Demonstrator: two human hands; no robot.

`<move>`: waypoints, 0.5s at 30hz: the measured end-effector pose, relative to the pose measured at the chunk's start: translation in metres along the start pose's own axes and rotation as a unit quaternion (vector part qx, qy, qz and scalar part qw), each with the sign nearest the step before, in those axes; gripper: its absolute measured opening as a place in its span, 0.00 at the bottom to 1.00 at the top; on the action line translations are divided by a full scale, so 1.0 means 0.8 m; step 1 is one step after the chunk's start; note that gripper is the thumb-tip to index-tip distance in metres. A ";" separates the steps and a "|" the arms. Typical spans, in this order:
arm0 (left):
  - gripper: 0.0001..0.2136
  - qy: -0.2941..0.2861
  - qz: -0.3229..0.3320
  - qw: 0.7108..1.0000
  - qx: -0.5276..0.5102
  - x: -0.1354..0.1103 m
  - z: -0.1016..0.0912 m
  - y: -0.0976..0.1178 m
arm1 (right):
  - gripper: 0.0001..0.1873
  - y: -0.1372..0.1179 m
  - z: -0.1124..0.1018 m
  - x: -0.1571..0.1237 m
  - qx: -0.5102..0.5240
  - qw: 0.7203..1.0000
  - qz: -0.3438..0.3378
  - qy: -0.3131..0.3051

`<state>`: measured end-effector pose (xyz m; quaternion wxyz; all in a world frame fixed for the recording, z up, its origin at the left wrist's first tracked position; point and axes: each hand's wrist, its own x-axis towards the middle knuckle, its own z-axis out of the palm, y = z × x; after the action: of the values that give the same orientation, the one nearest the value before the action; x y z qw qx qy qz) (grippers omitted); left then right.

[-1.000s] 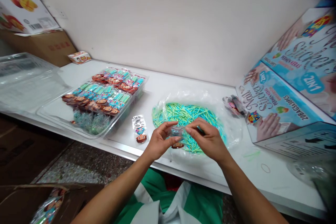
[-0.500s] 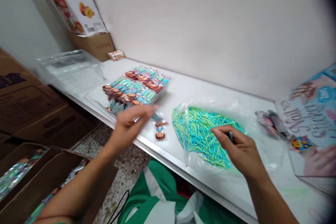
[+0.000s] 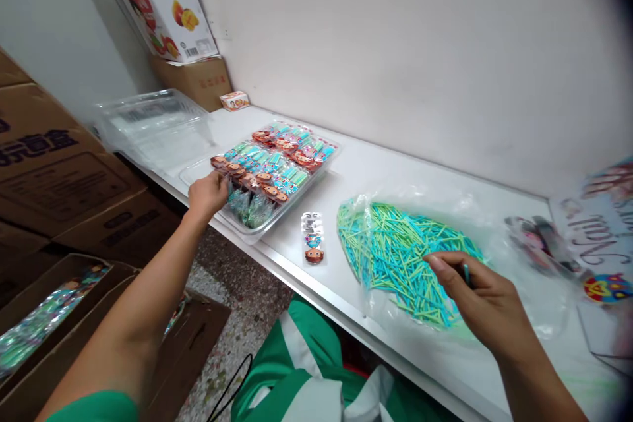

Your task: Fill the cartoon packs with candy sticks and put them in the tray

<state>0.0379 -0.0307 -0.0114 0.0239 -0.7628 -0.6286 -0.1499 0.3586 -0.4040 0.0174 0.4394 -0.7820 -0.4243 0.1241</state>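
Observation:
My left hand is closed at the front left edge of a clear plastic tray. A small clear packet seems to be in its fingers, mostly hidden by them. Rows of small packets with cartoon faces and blue and green sticks fill much of the tray. One flat packet with a cartoon face lies on the table between the tray and a clear bag. Over that bag of thin green and blue sticks, my right hand is pinched; a short teal end shows between its fingers.
Clear plastic containers stand on the white table at the far left, before stacked cartons. Open boxes with packets sit low at left. A clear packet with dark items and a printed sheet lie at right.
My left hand has moved left, from above the flat packet to the tray's front left edge, carrying a packet. My right hand stays over the bag, still pinched. The view has shifted slightly.

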 end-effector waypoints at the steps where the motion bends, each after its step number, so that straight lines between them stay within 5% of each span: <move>1: 0.18 -0.018 0.003 1.000 0.018 0.001 0.002 0.000 | 0.13 0.002 -0.002 -0.001 -0.001 1.000 0.006 0.007; 10: 0.16 -0.107 0.051 0.993 0.008 0.013 -0.002 -0.007 | 0.13 0.021 -0.009 -0.011 0.030 0.998 0.045 -0.018; 12: 0.19 -0.036 0.057 0.998 -0.017 -0.013 -0.016 0.008 | 0.13 0.028 -0.011 -0.012 0.039 0.997 0.059 -0.010; 15: 0.17 0.151 0.101 0.972 -0.151 -0.082 -0.028 0.059 | 0.16 0.043 -0.009 -0.018 0.095 0.992 0.088 -0.004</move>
<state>0.0681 -0.1081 -0.0001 0.0178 -0.7859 -0.5072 -0.3532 0.3733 -0.4280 -0.0080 0.4974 -0.7705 -0.3417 0.2053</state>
